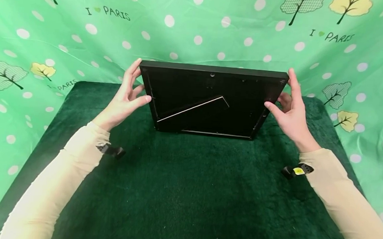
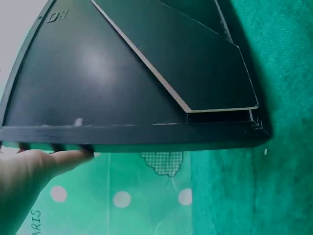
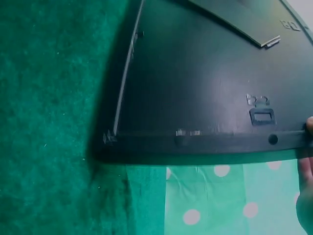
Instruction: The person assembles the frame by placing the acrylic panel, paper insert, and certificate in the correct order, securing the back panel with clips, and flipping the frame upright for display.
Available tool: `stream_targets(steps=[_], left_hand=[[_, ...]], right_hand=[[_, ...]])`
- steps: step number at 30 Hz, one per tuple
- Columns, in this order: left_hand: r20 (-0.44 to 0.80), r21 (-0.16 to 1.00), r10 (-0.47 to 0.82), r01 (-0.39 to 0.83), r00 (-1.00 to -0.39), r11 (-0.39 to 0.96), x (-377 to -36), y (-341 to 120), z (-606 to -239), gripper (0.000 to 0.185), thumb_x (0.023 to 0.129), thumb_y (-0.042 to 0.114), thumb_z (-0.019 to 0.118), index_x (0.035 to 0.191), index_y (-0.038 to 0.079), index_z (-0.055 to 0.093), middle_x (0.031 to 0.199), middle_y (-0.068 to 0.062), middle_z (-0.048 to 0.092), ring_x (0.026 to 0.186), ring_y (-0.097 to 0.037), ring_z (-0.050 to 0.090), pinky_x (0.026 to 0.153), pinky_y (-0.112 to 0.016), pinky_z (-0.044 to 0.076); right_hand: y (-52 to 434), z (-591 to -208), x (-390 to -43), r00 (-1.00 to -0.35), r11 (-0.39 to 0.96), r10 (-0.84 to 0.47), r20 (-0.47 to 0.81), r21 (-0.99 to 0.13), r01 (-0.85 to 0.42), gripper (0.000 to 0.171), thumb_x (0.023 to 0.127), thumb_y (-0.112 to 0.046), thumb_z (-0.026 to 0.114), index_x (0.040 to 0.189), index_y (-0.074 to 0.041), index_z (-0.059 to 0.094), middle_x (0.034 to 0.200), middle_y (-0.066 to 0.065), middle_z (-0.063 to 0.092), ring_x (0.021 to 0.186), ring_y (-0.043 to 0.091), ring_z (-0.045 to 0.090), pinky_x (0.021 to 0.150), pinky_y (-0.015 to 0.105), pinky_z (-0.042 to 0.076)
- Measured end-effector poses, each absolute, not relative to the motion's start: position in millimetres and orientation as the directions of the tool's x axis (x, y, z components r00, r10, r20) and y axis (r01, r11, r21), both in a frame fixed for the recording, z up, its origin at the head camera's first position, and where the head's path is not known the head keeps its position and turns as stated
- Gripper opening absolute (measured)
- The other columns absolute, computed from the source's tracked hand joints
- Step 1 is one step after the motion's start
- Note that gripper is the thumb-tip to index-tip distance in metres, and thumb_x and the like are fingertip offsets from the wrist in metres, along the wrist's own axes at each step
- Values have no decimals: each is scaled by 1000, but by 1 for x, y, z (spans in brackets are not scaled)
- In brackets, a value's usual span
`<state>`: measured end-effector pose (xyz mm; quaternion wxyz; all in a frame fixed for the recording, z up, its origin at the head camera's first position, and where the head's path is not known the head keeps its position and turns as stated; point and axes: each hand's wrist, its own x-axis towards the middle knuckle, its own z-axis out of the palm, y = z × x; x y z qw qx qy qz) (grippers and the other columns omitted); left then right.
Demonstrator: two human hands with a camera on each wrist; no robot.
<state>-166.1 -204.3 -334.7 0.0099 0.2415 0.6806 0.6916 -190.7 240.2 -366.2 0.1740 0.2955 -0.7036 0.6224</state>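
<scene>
A black picture frame stands on its long edge on the dark green cloth, its back with the folded easel leg facing me. My left hand grips its left side, thumb on the back edge and fingers around the outer side. On the opposite side my right hand holds the frame the same way, thumb on the back edge. A metal hanger shows on the backing in the right wrist view. The front of the frame is hidden from me.
Dark green velvety cloth covers the table. Behind and at both sides hangs a light green curtain with white dots, trees and lettering. Black straps sit on both wrists over cream sleeves.
</scene>
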Motion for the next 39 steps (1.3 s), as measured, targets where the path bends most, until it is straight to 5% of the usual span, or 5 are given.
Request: stream_targets(steps=[8, 12, 16, 28, 39], left_hand=[[379, 925, 215, 368, -900, -89, -168, -215, -327, 51, 94, -6, 54, 141, 12, 47, 133, -16, 49, 112, -31, 54, 94, -34, 44], [384, 923, 190, 380, -904, -60, -169, -220, -319, 35, 94, -2, 57, 128, 5, 59, 125, -14, 58, 105, -25, 56, 90, -31, 46], [388, 921, 199, 384, -900, -58, -168, -224, -316, 28, 93, -2, 59, 120, 3, 64, 118, -10, 63, 104, -21, 56, 87, -27, 47], [362, 932, 269, 339, -893, -129, -163, -230, -310, 29, 91, -8, 59, 119, -2, 64, 111, -15, 65, 94, -23, 66, 84, -31, 52], [395, 914, 258, 349, -882, -206, -163, -231, -313, 29, 89, -14, 57, 115, -4, 65, 108, -14, 68, 92, -24, 65, 84, -31, 52]], right_hand=[[244, -358, -186, -774, 24, -174, 608, -783, -621, 70, 88, 13, 60, 150, -6, 33, 141, 13, 44, 101, 18, 61, 82, 23, 45], [244, -348, -181, -805, 11, -155, 573, -814, -581, 55, 92, 4, 59, 144, -8, 45, 109, 8, 61, 76, 15, 53, 67, 22, 37], [244, -339, -176, -823, 34, -119, 556, -826, -563, 43, 95, -4, 58, 138, -9, 54, 79, 1, 54, 65, 13, 40, 62, 23, 29], [257, -315, -155, -896, 139, -108, 430, -886, -442, 42, 91, 2, 62, 132, -6, 59, 104, 3, 66, 91, 13, 60, 79, 17, 43], [242, -305, -151, -912, -211, -129, 388, -910, -357, 28, 93, 8, 56, 120, 13, 59, 108, 14, 63, 92, 20, 60, 79, 23, 50]])
